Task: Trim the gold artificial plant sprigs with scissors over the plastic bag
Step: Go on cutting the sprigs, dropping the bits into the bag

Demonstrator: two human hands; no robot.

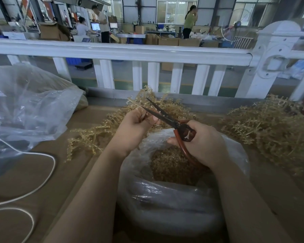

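My left hand [135, 127] grips a gold sprig [139, 100] by its stem, its branches fanning up and away from me. My right hand [200, 142] holds red-handled scissors [167, 118], fingers curled round the handles. The dark blades are parted and point up-left, touching the sprig just above my left thumb. Both hands hover over a clear plastic bag [165, 199] whose open mouth shows gold trimmings [170, 167] inside.
Piles of gold sprigs lie on the brown table at centre-left [89, 137] and right [267, 127]. A large crumpled clear bag [28, 106] sits left, with a white cable [42, 183] below it. A white fence [130, 53] borders the table's far edge; people work beyond.
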